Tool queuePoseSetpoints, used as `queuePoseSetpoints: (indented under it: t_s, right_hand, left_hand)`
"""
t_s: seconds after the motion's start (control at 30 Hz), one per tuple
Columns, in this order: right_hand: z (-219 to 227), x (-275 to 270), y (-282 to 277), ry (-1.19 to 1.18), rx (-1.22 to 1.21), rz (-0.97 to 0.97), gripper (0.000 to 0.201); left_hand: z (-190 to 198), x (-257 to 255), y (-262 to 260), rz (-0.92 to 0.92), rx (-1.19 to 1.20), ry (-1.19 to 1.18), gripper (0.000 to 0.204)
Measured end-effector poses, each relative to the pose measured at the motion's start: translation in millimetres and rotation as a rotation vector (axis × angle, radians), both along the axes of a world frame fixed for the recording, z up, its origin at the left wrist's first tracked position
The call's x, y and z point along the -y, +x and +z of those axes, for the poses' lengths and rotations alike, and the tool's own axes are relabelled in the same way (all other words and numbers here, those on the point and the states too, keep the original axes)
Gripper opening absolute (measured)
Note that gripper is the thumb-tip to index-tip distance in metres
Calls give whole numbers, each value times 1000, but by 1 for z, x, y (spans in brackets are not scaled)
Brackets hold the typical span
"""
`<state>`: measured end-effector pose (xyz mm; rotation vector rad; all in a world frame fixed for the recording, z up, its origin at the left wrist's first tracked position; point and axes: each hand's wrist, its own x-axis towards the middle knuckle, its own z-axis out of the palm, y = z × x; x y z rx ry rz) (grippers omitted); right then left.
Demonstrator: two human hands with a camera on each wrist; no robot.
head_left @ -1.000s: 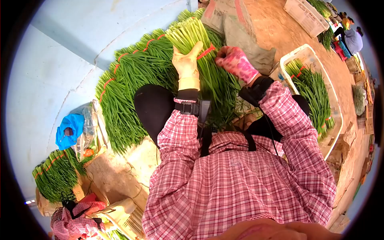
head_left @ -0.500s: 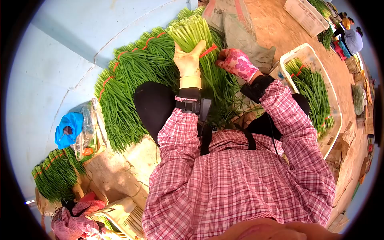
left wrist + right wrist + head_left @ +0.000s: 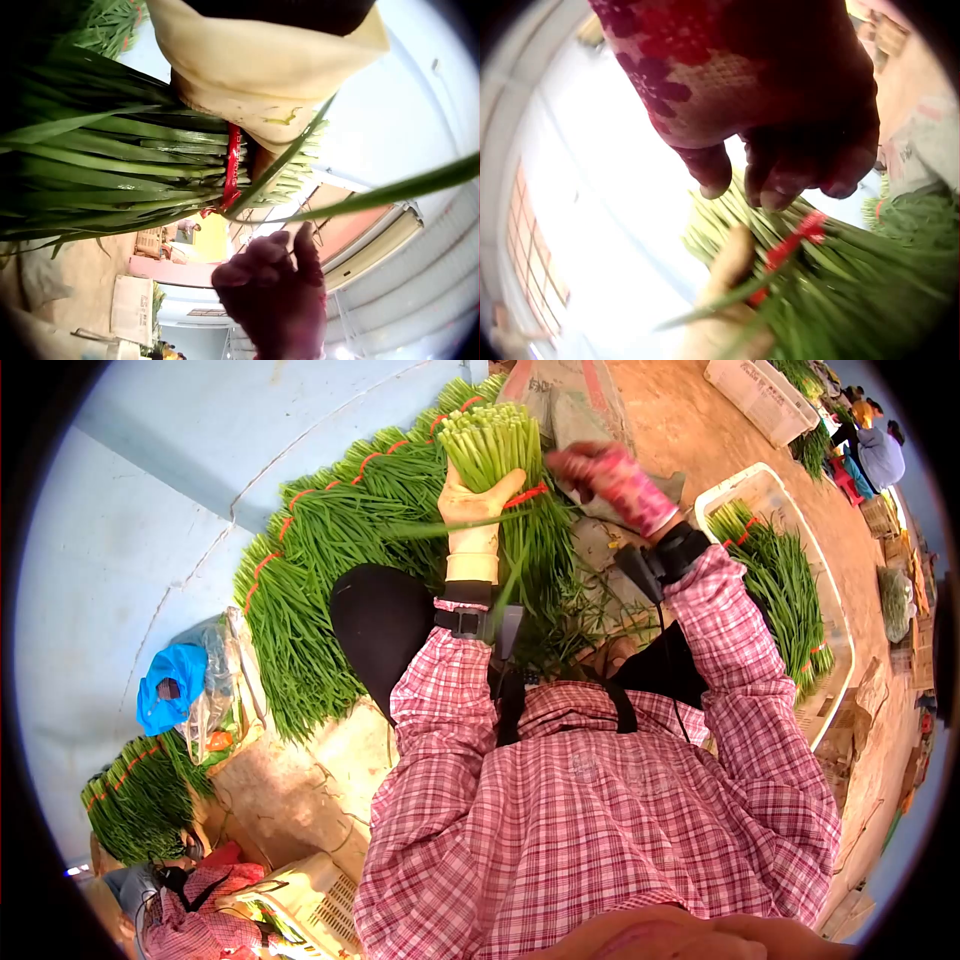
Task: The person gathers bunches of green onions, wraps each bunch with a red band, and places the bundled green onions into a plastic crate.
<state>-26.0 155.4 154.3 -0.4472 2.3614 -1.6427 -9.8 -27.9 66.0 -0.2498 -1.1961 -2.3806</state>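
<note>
In the head view my left hand (image 3: 472, 510), in a pale yellow glove, grips a bunch of garlic chives (image 3: 492, 445) by its pale stems. A red band (image 3: 526, 496) circles the bunch beside my thumb. A loose leaf (image 3: 390, 196) sticks out across the left glove in the left wrist view. My right hand (image 3: 612, 482), in a pink flowered glove, hovers to the right of the stems, blurred. The right wrist view has its thumb (image 3: 714, 180) apart from the bent fingers, with nothing between them. Long green leaves hang toward my lap.
A curved row of banded chive bunches (image 3: 340, 550) lies along the wall on the left. At right stands a white crate (image 3: 845, 620) holding more chives. Sacks (image 3: 590, 405) lie ahead. A blue bag (image 3: 172, 685) is at left; other people sit in the distance.
My right hand has come away from the bunch, up and to the right. The bunch has turned more upright in my left hand. A loose leaf now crosses the left glove.
</note>
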Motion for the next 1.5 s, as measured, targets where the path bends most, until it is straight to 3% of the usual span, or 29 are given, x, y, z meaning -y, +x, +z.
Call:
queuePoseSetpoints:
  t_s: [0.03,0.07,0.17,0.2,0.3,0.33,0.43,0.47,0.57,0.6,0.63,0.7,0.8,0.9,0.93,1.0,1.07,1.1,1.17,1.23,1.33,1.4,1.47,1.5]
  right_hand:
    - [-10,6,5,170,-98,-28,43]
    - [-26,9,2,311,-153,-72,42]
    - [-16,21,15,559,-360,-160,33]
    - [-18,24,15,608,-441,-155,26]
    - [-26,16,-2,360,-339,-84,27]
    - [-19,15,-4,111,-108,-100,25]
    - [-19,-5,-14,-522,78,-71,26]
    - [-12,-13,-18,-221,40,24,36]
    - [-7,16,20,509,-8,75,45]
    - [-24,15,14,620,-127,165,60]
    - [-31,17,14,637,-88,131,56]
    - [-56,16,14,326,-189,-5,34]
    - [-47,2,7,-282,437,166,22]
    - [-11,20,18,-817,482,-24,24]
    - [-5,20,8,-894,426,63,32]
    - [12,5,5,-688,203,174,39]
    - [21,-3,6,-183,142,250,39]
    - [25,-1,10,149,204,177,40]
    - [-32,2,-2,500,-104,229,33]
    - [-44,14,11,656,-377,88,28]
    - [-39,21,15,628,-396,99,19]
    - [-42,8,-2,102,-260,331,19]
    - [-43,5,-12,-527,384,169,25]
    - [-45,5,-13,-669,205,151,29]
  left_hand:
    - [5,-2,1,20,-50,-35,53]
    - [10,-3,4,35,58,-78,54]
    - [8,-6,1,46,-19,-83,55]
    - [6,-4,-2,47,-76,-163,65]
    - [4,-5,-1,74,35,-143,53]
    - [5,-4,-1,57,36,-127,53]
    - [3,0,0,32,54,-58,53]
    - [1,1,-1,35,68,-26,53]
    - [0,1,0,65,105,-19,52]
    - [4,-1,1,64,117,-26,51]
    - [7,-3,2,64,128,-34,51]
    - [10,-4,4,46,112,-46,49]
    - [6,-1,4,30,116,-109,49]
    - [1,-6,1,-2,63,-143,56]
    - [1,-3,2,18,162,-233,56]
    - [-5,0,3,9,123,-168,51]
    - [-12,5,-1,51,119,-189,51]
    - [-11,5,0,40,125,-147,51]
    - [-2,2,3,12,142,-68,52]
    - [10,-1,7,19,161,-86,53]
    - [10,-1,8,30,136,-125,54]
    - [7,3,8,45,159,-201,52]
    - [4,5,8,52,171,-239,51]
    - [3,5,8,49,176,-241,49]
